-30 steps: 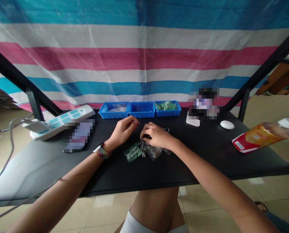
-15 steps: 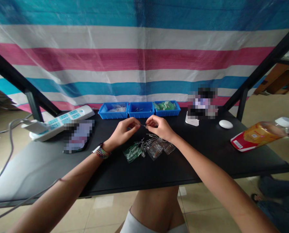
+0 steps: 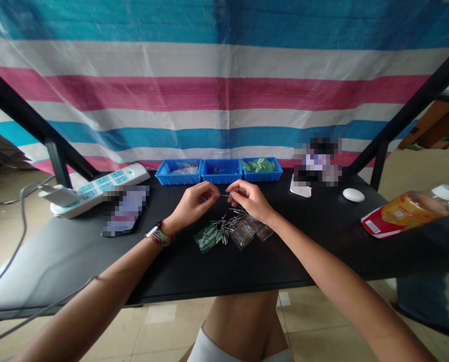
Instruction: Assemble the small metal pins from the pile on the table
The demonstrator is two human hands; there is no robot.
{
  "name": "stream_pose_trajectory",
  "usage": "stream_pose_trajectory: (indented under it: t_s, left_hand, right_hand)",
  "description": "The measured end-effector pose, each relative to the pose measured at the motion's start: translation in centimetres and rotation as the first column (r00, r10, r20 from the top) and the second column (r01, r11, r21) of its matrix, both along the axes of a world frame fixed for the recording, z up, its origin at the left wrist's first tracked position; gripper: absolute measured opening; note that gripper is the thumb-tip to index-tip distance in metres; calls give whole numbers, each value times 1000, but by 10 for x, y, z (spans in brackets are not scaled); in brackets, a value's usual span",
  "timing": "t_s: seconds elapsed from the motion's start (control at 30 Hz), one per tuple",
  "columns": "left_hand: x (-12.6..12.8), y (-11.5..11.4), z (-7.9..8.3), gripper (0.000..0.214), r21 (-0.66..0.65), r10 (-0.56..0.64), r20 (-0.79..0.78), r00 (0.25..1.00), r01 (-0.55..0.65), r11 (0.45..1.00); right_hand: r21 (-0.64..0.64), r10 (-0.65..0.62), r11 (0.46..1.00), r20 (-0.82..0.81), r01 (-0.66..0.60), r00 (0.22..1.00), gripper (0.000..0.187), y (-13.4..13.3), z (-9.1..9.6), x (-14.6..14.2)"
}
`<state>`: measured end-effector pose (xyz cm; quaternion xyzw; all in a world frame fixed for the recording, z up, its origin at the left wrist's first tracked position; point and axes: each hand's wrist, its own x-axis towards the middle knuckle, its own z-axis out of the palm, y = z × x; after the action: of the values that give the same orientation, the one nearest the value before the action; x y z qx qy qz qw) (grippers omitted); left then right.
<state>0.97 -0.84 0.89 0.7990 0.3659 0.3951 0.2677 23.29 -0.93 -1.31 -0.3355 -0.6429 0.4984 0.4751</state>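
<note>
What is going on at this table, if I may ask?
Someone's left hand and right hand hold a thin metal piece between them, above a black table. Just nearer the person lies a loose pile of similar metal pieces, beside a green bag and clear bags. Beyond the hands, three blue trays stand in a row; the middle one contains a few small pieces.

Hands [image 3: 191, 205], two. Metal pin between fingertips [image 3: 225, 195], one. Loose metal pins [image 3: 225, 237], pile, uncountable. Packets [image 3: 208, 238] beside pile: one green, two clear. Blue bins [image 3: 221, 179], three. Power strip [image 3: 138, 174], one. Bottle [image 3: 407, 213], one.
</note>
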Motion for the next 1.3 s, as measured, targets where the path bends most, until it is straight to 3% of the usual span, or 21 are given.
stream_pose_trajectory:
  t_s: [0.1, 0.27, 0.37, 0.53, 0.67, 0.77, 0.87, 0.97, 1.03, 1.17, 1.3]
  left_hand:
    - [0, 1, -2, 37, -23, 17, -9, 1000, -18, 1000]
    - [0, 3, -7, 48, -48, 25, -21, 999, -26, 998]
    - [-1, 4, -9, 51, -62, 16, -37, 999, -18, 998]
    - [-4, 4, -8, 55, -106, -9, 9, 1000, 10, 994]
    - [-4, 3, -6, 54, -114, -18, 30, 999, 21, 993]
    - [-4, 3, -6, 53, -108, -27, 19, 999, 29, 994]
    - [-4, 3, -7, 51, -103, -36, 15, 999, 37, 994]
    - [-5, 3, -7, 52, -102, -33, 2, 999, 33, 994]
    - [-4, 3, -7, 53, -101, -28, -16, 999, 27, 994]
    - [-4, 3, -7, 53, -95, -36, -53, 998, 31, 995]
    - [-3, 2, -5, 52, -79, -41, -75, 996, 35, 996]
  right_hand:
    - [-19, -19, 1000, -28, 19, 999, 19, -1, -1, -1]
    - [85, -154, 984, -36, 156, 987, 18, -3, -2, -2]
    - [96, -166, 981, -21, 167, 986, 18, -4, -1, -2]
    - [13, -172, 985, -108, 174, 979, 24, 1, 3, 1]
    - [-73, -306, 952, -248, 297, 919, 27, 16, 4, 2]
    - [-149, -326, 944, -264, 295, 908, 41, 29, 5, 4]
    - [-126, -316, 946, -146, 299, 938, 54, 33, 4, 10]
    - [-28, -402, 915, -10, 402, 915, 35, 28, 1, 19]
    - [31, -398, 917, 71, 397, 915, 22, 24, 0, 25]
    - [176, -184, 976, 337, 130, 923, 8, 16, 0, 31]
    - [333, -151, 941, 576, -61, 804, 8, 8, 0, 25]
